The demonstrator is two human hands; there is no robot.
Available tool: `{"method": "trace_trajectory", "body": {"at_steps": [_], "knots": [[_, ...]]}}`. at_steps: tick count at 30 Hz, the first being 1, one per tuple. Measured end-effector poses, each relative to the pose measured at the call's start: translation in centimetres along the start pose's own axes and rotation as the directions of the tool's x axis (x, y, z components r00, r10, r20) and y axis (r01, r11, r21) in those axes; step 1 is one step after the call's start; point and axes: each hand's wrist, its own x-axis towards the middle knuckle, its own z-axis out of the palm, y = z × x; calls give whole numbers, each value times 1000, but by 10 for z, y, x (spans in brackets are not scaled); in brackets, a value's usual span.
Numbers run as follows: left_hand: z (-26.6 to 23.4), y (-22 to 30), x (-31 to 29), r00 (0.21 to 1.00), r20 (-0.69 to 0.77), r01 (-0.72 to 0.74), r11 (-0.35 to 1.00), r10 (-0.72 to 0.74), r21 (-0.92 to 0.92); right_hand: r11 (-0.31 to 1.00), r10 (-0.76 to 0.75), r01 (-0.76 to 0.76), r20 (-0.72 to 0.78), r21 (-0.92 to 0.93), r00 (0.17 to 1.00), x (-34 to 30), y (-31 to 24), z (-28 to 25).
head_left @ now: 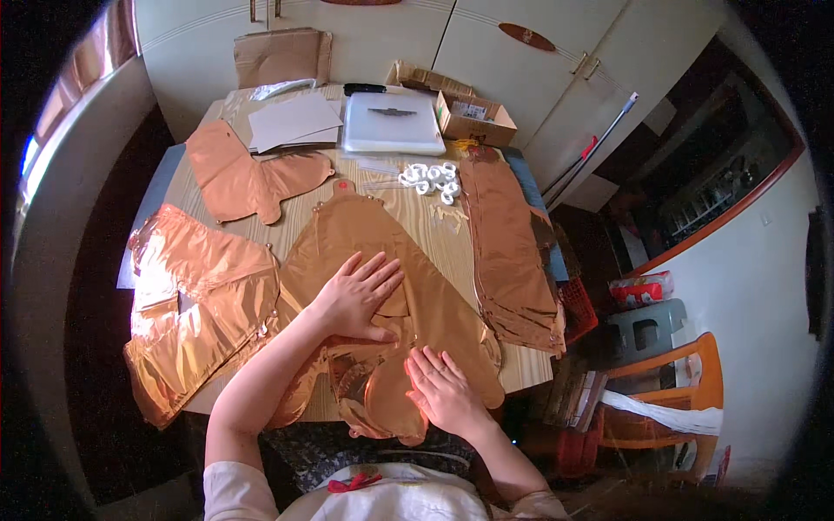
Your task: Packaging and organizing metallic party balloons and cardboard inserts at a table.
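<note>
A large flat copper-coloured foil balloon (360, 230) lies across the middle of the table, its near end folded and hanging over the front edge. My left hand (358, 300) rests on its middle with the fingers spread. Lower and to the right, my right hand (445, 389) lies flat on the near part of the foil, fingers stretched out. Neither hand grips anything. At the left sits a shiny folded foil balloon (204, 304), and behind it is a smaller flat one (230, 174). A stack of copper foil (512, 252) lies along the right side.
Small white rolls (430, 180) lie behind the middle balloon. White sheets (295, 120), a whitish plastic box (393, 126) and an open cardboard box (476, 122) stand at the back, before pale cabinets (391, 43). An orange chair (708, 391) and a grey-green stool (647, 330) are at the right.
</note>
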Motion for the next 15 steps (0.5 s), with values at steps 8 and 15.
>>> {"method": "trace_trajectory", "body": {"at_steps": [8,15], "knots": [[-1,1,0,1000,2,3,1000,-3,-2,1000,-19,19,14,1,1000,0,1,-3],[-1,1,-2,1000,6,0,1000,0,21,995,-16,18,19,-93,1000,0,3,-6]]}}
